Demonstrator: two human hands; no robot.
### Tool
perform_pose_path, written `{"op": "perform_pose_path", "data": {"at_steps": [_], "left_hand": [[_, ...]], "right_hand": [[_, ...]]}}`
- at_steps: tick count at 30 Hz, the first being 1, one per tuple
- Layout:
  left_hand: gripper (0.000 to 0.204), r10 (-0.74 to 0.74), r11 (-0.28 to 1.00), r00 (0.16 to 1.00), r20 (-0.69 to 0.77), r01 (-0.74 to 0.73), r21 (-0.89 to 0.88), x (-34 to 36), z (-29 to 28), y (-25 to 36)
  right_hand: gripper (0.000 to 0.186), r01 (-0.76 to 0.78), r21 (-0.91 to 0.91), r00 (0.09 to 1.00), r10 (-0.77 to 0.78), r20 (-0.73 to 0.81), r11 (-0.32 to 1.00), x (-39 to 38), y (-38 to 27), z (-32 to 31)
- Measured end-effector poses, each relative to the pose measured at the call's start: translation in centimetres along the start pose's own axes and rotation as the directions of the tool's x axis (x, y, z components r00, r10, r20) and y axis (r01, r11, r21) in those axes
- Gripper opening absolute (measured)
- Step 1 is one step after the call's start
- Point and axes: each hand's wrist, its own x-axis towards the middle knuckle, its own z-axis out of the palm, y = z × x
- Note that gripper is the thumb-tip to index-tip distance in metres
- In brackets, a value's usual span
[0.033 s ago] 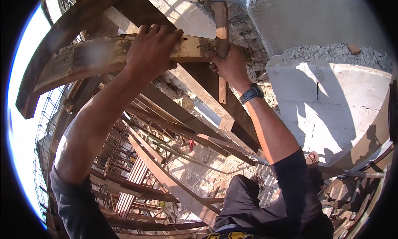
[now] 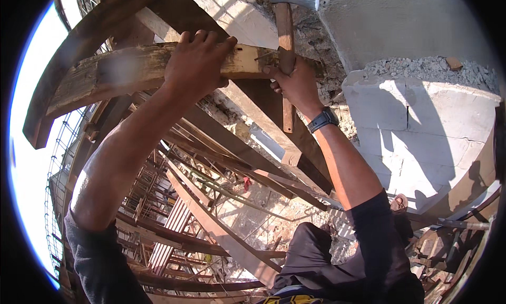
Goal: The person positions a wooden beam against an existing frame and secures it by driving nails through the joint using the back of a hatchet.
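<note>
A weathered wooden plank (image 2: 126,72) runs across the upper part of the view, its surface chipped and stained. My left hand (image 2: 197,64) is closed over its top edge, fingers curled to the far side. At the plank's right end my right hand (image 2: 299,85) grips the wooden handle of a hatchet (image 2: 285,35), thumb and fingers against the plank. The hatchet stands head up, with its bright cutting edge to the right. A thin nail (image 2: 263,56) sticks out of the plank's pale patch, just left of the handle.
A dark beam (image 2: 39,125) crosses the plank's left end. Long timbers (image 2: 221,133) slope beneath my hands. To the right stands a pale block wall (image 2: 374,111) with grey rubble (image 2: 421,67) on top. Far below lie scattered boards (image 2: 174,230) and rough ground. My knee (image 2: 308,246) is bent at the bottom.
The whole view has shifted very slightly, so everything sits a little further right. Both hands keep the same grips.
</note>
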Motion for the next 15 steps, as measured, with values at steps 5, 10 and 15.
{"op": "perform_pose_path", "data": {"at_steps": [5, 10, 15], "left_hand": [[0.082, -0.019, 0.998, 0.999, 0.049, 0.017, 0.057, 1.7, -1.1, 0.4], [0.077, -0.062, 0.992, 0.995, 0.076, 0.053, 0.118, 0.2, -0.7, 0.4], [0.05, 0.018, 0.978, 0.874, -0.486, 0.085, 0.19, -1.7, 1.8, 0.1]], "right_hand": [[0.032, 0.02, -0.06, 0.995, -0.025, -0.094, 0.998, 1.0, -0.8, -1.2], [0.033, -0.036, 0.007, 0.997, 0.036, -0.064, 0.999, 0.7, -0.7, 0.0], [0.03, -0.037, -0.032, 0.995, 0.034, -0.09, 0.999, 0.7, -1.0, -0.2]]}}
